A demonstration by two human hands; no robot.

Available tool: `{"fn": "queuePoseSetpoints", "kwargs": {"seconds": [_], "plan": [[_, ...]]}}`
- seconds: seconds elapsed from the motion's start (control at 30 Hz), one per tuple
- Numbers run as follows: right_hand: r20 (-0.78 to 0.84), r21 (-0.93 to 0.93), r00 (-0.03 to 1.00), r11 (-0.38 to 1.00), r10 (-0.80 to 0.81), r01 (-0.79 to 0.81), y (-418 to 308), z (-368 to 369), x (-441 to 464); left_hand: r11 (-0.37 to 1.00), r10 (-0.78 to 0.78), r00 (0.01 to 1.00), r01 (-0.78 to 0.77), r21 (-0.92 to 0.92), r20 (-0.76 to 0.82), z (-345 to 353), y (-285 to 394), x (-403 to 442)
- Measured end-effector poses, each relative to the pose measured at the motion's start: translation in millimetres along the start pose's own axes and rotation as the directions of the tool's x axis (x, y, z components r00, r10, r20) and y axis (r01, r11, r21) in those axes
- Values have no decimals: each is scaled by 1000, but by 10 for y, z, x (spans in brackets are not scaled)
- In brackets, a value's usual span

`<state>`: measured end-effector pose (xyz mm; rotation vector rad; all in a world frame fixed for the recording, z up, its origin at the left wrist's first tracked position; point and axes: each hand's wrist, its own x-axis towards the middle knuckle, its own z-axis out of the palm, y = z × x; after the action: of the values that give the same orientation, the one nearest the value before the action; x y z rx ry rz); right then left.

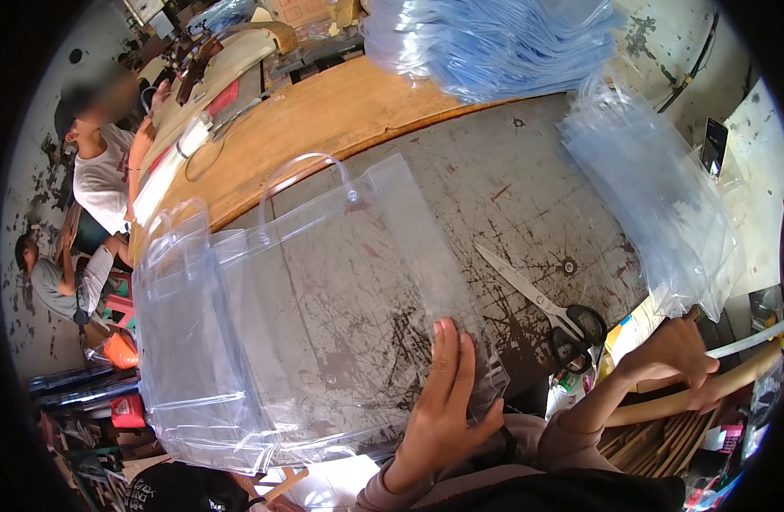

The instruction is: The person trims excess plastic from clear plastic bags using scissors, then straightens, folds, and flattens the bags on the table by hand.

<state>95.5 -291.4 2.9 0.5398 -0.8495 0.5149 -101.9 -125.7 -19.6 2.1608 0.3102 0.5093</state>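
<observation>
My left hand (pixel 447 392) lies with its fingers stretched out on the right edge of a clear plastic bag (pixel 323 256). The bag is spread flat, with a looped handle (pixel 305 159) along its far edge. More clear bags (pixel 183 341) with handles are layered at its left side. My right hand (pixel 673 354) hangs off the table's right side, close to the lower corner of a stack of clear bluish plastic sheets (pixel 648 179). Its fingers are loosely bent and apart, with nothing visible in them. Scissors with black handles (pixel 550 307) lie between my hands, blades pointing away.
A wooden board (pixel 323 111) crosses the far side of the scratched grey table (pixel 486 188). On it rests a large heap of bluish plastic (pixel 503 43). Two people (pixel 102 171) are at the left. A cardboard-coloured roll (pixel 733 375) sits low right; a phone (pixel 714 147) stands by the wall.
</observation>
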Motion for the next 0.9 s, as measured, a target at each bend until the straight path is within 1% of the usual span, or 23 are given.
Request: {"fn": "queuePoseSetpoints", "kwargs": {"seconds": [0.03, 0.07, 0.1, 0.13, 0.17, 0.2, 0.23, 0.27, 0.33, 0.37, 0.4, 0.47, 0.5, 0.57, 0.6, 0.67, 0.7, 0.73, 0.77, 0.8, 0.83, 0.87, 0.9], "plan": [[-2, -173, 1000, 985, 24, -24, -69, 74, 52, 1000, 5, 1000, -5, 4, 12, 1, -2, -3], [-6, -398, 996, 914, 86, -81, -125, 139, 86, 1000, 2, 1000, -2, 7, 5, 2, 1, 1], [-53, -561, 986, 812, 155, -158, -118, 157, 93, 999, 5, 1000, -5, 45, 15, 10, 14, 5], [-201, -685, 929, 633, 312, -360, -137, 163, 139, 997, 7, 1000, -9, 80, 26, 26, 30, 8], [-205, -681, 926, 633, 317, -368, -114, 138, 125, 997, 0, 1000, -2, 77, 22, 48, 54, 14], [-493, -546, 809, 611, 319, -574, 34, 98, 124, 988, -20, 999, 12, 155, 51, 67, 84, 22], [-728, -356, 612, 592, 309, -723, 134, 67, 105, 972, -39, 996, 19, 234, 80, 85, 100, 31], [-728, -354, 611, 593, 310, -723, 157, 30, 65, 972, -40, 996, 20, 235, 80, 103, 104, 38], [-736, -202, 531, 613, 419, -764, 210, -57, -26, 960, -52, 993, 21, 280, 105, 136, 110, 41], [-740, -186, 529, 630, 415, -754, 263, -62, -47, 957, -58, 993, 27, 288, 103, 145, 118, 53], [-736, -179, 530, 633, 422, -753, 316, -72, -71, 967, -55, 993, 27, 253, 103, 158, 125, 78], [-782, -355, 521, 441, 344, -824, 409, -70, -118, 974, -55, 994, 33, 224, 93, 231, 158, 106], [-776, -350, 520, 441, 358, -826, 453, -61, -139, 987, -15, 995, 0, 161, 94, 301, 175, 126], [-778, -535, 560, 168, 284, -828, 524, -35, -176, 997, 68, 992, -72, 34, 108, 424, 138, 126], [-773, -534, 559, 169, 300, -829, 545, 10, -157, 997, 63, 994, -67, 41, 94, 371, 173, 80], [-790, -612, 599, -120, 131, -781, 590, 107, -88, 979, 22, 980, -61, 196, 197, 112, 295, -9], [-737, -674, 671, -169, 87, -719, 575, 100, -109, 956, -11, 979, -49, 288, 204, -79, 327, -58], [-736, -676, 670, -163, 97, -719, 564, 125, -105, 928, -82, 989, 30, 372, 124, -255, 295, -163], [-726, -678, 683, -242, 76, -694, 556, 160, -90, 888, -143, 989, 111, 446, 38, -416, 254, -298], [-714, -674, 698, -322, 54, -665, 564, 186, -82, 785, -208, 971, 236, 573, -115, -526, 129, -439], [-693, -697, 718, -319, 68, -642, 585, 197, -91, 655, -244, 931, 364, 662, -271, -609, -19, -581], [-695, -695, 715, -319, 71, -644, 649, 223, -99, 528, -328, 854, 520, 671, -404, -697, -85, -702], [-717, -693, 678, -260, 159, -672, 750, 250, -118, 480, -383, 772, 635, 605, -507, -783, -89, -760]]}}
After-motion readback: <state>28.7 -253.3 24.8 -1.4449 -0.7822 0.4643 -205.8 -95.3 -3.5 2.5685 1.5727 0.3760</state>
